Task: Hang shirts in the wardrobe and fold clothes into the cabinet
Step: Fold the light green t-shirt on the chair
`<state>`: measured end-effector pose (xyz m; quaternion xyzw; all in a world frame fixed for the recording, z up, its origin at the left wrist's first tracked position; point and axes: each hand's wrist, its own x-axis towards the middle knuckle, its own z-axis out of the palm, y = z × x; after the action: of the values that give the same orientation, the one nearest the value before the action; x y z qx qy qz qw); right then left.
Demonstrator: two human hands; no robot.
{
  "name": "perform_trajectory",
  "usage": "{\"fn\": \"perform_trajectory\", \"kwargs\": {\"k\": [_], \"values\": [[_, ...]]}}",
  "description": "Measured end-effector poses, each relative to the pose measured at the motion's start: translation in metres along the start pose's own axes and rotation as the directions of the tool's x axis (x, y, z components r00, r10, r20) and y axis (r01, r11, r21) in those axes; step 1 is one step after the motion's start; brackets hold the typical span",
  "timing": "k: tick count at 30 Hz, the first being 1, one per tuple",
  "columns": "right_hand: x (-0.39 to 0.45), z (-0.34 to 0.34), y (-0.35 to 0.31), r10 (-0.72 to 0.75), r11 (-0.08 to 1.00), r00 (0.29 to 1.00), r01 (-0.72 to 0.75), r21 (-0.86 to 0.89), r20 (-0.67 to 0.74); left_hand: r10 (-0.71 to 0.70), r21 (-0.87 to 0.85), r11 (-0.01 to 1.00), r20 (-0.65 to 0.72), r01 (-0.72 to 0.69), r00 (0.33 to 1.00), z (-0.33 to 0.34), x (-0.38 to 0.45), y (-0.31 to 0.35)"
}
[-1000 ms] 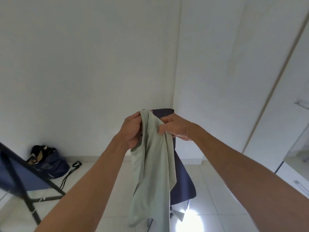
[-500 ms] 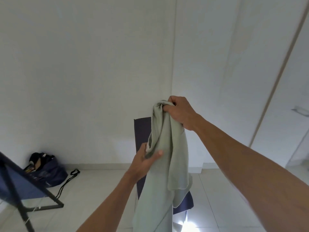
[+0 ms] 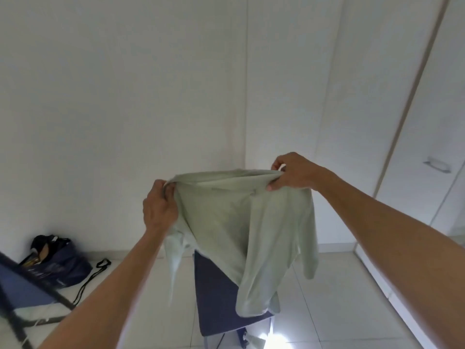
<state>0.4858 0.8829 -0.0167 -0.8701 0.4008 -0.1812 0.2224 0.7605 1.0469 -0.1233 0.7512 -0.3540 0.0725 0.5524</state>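
A pale green shirt (image 3: 241, 222) hangs spread out in the air in front of me, stretched between both hands at chest height. My left hand (image 3: 158, 205) grips its upper left edge with curled fingers. My right hand (image 3: 294, 173) pinches the upper right edge, a little higher. The cloth droops down over a dark blue chair (image 3: 221, 301) that stands behind and below it. White wardrobe doors (image 3: 427, 122) with a metal handle (image 3: 436, 165) rise at the right.
A dark blue bag (image 3: 57, 263) with a black strap lies on the tiled floor against the left wall. A blue panel on a black folding frame (image 3: 17, 290) stands at the lower left. White walls meet in a corner straight ahead.
The shirt was bunched with my hands close together; my left hand slid down it, and now both hands have moved apart and pulled its top edge out wide.
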Motion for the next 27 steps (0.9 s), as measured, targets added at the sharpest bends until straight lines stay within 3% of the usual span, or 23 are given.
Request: {"fn": "perform_trajectory", "kwargs": {"k": [3, 5, 7, 10, 13, 16, 20, 22, 27], "values": [[-0.003, -0.004, 0.011, 0.032, 0.983, 0.992, -0.054, 0.175, 0.125, 0.099, 0.181, 0.978, 0.056, -0.107, 0.994, -0.022, 0.019, 0.004], [-0.006, -0.007, 0.014, 0.021, 0.935, 0.98, -0.09, 0.343, 0.199, 0.11, 0.3, 0.944, 0.111, -0.139, 0.988, -0.036, 0.027, 0.002], [-0.008, -0.005, 0.015, 0.005, 0.909, 0.975, -0.098, 0.405, 0.223, 0.088, 0.43, 0.892, 0.137, -0.14, 0.987, -0.049, 0.028, -0.004], [-0.008, 0.01, 0.015, -0.025, 0.944, 0.984, -0.034, 0.327, 0.175, 0.023, 0.462, 0.886, 0.062, -0.049, 0.998, -0.056, 0.016, -0.015], [-0.008, 0.028, 0.009, -0.061, 0.964, 0.992, 0.029, 0.266, 0.112, -0.022, 0.271, 0.962, 0.044, 0.01, 0.999, -0.055, 0.009, -0.03], [-0.005, 0.041, 0.013, -0.04, 0.969, 0.999, 0.046, 0.244, -0.03, 0.032, 0.18, 0.981, 0.198, -0.068, 0.98, -0.072, 0.008, -0.05], [-0.015, 0.066, 0.031, 0.038, 0.96, 0.991, 0.001, 0.281, -0.132, 0.04, 0.264, 0.944, 0.499, -0.196, 0.865, -0.095, 0.002, -0.079], [-0.025, 0.083, 0.036, 0.025, 0.982, 0.99, 0.001, 0.19, -0.136, 0.024, 0.333, 0.911, 0.551, -0.245, 0.834, -0.095, -0.005, -0.099], [-0.055, 0.112, 0.047, 0.027, 0.999, 0.997, -0.028, -0.024, -0.069, -0.057, 0.348, 0.934, 0.368, -0.08, 0.928, -0.089, -0.044, -0.133]]}}
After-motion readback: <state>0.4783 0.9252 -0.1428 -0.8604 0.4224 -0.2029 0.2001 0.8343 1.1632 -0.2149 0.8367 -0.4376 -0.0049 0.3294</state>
